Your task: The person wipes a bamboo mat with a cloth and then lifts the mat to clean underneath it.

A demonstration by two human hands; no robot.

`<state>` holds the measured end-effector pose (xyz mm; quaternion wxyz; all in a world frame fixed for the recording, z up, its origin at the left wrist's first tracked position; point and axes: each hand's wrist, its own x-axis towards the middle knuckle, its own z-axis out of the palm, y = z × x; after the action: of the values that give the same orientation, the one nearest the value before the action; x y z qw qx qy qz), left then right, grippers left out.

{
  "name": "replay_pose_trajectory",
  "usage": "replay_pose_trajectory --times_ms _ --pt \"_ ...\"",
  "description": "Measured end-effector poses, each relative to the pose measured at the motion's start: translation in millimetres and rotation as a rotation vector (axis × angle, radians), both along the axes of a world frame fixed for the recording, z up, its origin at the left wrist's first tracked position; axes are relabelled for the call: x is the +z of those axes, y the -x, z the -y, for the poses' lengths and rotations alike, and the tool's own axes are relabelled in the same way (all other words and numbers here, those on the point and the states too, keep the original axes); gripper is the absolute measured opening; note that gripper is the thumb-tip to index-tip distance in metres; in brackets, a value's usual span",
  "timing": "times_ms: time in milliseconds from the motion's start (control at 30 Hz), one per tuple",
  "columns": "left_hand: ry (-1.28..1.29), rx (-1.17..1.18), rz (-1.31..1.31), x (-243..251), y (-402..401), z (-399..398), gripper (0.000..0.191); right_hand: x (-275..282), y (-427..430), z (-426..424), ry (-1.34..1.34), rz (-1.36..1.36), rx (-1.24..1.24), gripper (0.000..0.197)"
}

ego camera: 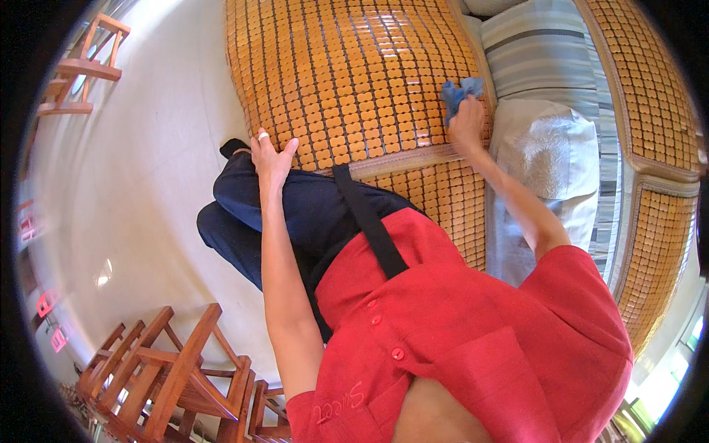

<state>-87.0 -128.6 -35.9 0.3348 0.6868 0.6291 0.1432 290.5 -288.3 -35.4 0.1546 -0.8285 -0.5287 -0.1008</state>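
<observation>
A seat mat of glossy orange-brown tiles (354, 77) covers the sofa seat in front of me. My right hand (468, 124) grips a crumpled blue cloth (455, 97) against the mat, near its edge by the backrest. At the mat's left front corner rests my left hand (271, 158), flat with its fingers apart and a ring on one finger; it holds nothing. A second tiled mat (443, 205) lies beside my hip, partly hidden by my body. My knees are bent beside the seat.
Striped grey-blue cushions (540, 50) and a pale cloth cover (545, 144) line the sofa back, with another tiled mat (653, 83) over its top. Wooden chairs (166, 371) stand at lower left, and a wooden stool (88, 69) at upper left on the pale floor (166, 166).
</observation>
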Motion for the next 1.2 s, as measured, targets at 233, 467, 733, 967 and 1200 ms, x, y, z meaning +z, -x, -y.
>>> replay_pose_trajectory --times_ms 233,467,733,967,1200 --pt "0.032 0.016 0.016 3 4 0 0.086 23 123 -46 -0.140 -0.021 0.588 0.013" --pt "0.011 0.008 -0.002 0 2 1 0.086 29 139 -114 -0.192 -0.126 0.982 0.019" --pt "-0.022 -0.003 0.011 -2 1 0 0.082 28 128 -140 -0.245 0.083 0.480 0.022" --pt "0.029 0.031 0.014 -7 11 6 0.082 38 141 -32 0.070 -0.107 1.073 0.014" --pt "0.060 0.081 -0.012 3 0 7 0.073 32 173 -86 -0.042 -0.111 1.085 0.016"
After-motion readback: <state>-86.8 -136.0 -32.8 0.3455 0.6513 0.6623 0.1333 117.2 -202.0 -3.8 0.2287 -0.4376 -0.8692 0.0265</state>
